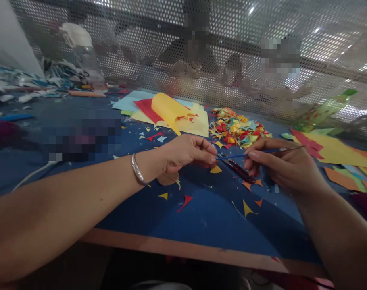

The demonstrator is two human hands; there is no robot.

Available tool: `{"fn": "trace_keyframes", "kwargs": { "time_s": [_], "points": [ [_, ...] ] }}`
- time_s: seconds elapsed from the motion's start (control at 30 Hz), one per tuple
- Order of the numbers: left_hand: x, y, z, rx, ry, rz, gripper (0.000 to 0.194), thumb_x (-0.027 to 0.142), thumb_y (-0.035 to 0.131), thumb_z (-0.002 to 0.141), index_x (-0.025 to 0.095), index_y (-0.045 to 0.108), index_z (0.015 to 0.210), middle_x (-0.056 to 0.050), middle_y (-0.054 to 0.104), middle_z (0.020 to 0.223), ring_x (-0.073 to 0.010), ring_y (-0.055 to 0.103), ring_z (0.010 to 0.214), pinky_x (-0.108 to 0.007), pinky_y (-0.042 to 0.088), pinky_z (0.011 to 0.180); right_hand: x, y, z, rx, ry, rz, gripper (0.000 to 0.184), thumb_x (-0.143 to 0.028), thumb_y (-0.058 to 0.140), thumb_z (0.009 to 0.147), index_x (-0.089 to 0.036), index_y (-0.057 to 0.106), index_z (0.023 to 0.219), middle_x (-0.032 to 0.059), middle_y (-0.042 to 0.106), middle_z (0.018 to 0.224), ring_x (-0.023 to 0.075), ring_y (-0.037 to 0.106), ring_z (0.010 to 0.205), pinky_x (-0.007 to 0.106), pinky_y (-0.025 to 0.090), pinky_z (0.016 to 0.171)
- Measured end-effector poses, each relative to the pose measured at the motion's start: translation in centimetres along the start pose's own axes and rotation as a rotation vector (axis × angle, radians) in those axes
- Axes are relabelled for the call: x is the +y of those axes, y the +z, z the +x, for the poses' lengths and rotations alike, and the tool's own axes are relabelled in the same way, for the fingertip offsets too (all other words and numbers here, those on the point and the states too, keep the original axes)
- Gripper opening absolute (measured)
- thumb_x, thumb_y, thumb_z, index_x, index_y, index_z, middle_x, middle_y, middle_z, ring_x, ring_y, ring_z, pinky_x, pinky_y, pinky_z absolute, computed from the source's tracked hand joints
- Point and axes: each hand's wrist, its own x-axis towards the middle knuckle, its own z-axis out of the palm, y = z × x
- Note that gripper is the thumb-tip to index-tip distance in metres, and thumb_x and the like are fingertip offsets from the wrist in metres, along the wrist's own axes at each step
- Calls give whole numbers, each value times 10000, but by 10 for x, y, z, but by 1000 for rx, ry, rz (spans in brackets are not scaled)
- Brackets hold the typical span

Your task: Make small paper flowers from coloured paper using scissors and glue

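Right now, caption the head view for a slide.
Left hand and right hand hold a thin blue rod above scattered paper scraps.

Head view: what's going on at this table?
A person's left hand and right hand hold a thin blue stick between them, above the blue table. Beyond the hands are a pile of colourful paper pieces and some paper sheets. Small paper scraps lie scattered nearby.

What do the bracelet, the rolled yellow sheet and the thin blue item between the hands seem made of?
Bracelet: probably metal, silvery and shiny, with bright highlights over a patterned surface.
Rolled yellow sheet: likely paper, matte; it curls and has a jagged edge.
Thin blue item: material and finish too blurred to settle; perhaps plastic.
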Motion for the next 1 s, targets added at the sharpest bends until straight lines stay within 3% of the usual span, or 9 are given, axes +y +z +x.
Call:
{"fn": "trace_keyframes", "kwargs": {
  "time_s": [0.5, 0.8, 1.0],
  "points": [
    [-5, -4, 2, -19, 109, 70, 88, 50, 727, 726, 105, 678, 773, -7, 665, 725, -88, 654, 674, -249, 508, 722, 2, 2, 3, 23, -37, 30, 180, -346, 760, 781, -188, 677, 757, 21, 677, 631, 125, 603, 491, 255, 479, 463],
    [-3, -5, 5, -69, 189, 89, 63, 72, 711, 746, 102, 661, 770, -29, 679, 710, -96, 645, 655, -236, 509, 664, -2, 5, 5, 61, 10, 107, 261, -390, 827, 680, -190, 660, 694, 10, 651, 583, 108, 571, 453, 235, 463, 426],
    [-2, -7, 5, -68, 162, 83, 72, 61, 709, 738, 102, 654, 760, -18, 673, 689, -91, 643, 637, -231, 506, 655, -1, 3, 5, 79, 22, 117, 226, -362, 811, 696, -197, 658, 680, 17, 649, 584, 113, 558, 456, 248, 443, 423]
  ]
}}
